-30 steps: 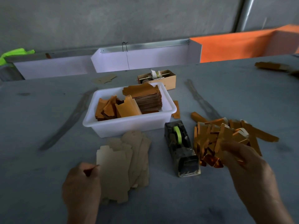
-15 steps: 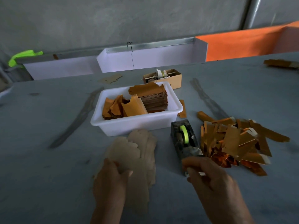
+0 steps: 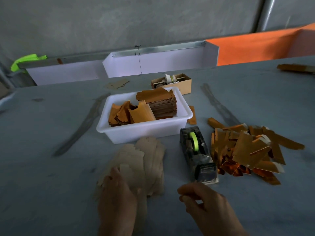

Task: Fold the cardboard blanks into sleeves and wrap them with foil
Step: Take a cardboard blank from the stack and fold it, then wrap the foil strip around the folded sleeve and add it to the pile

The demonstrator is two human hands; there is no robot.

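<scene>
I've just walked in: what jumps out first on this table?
Probably the shiny heap of gold foil-wrapped sleeves at the right, beside the dark tape dispenser with its bright green roll. Behind them stands a white plastic tub of orange-brown cardboard pieces. In front, the left hand rests on a fan of pale plain cardboard blanks.
</scene>
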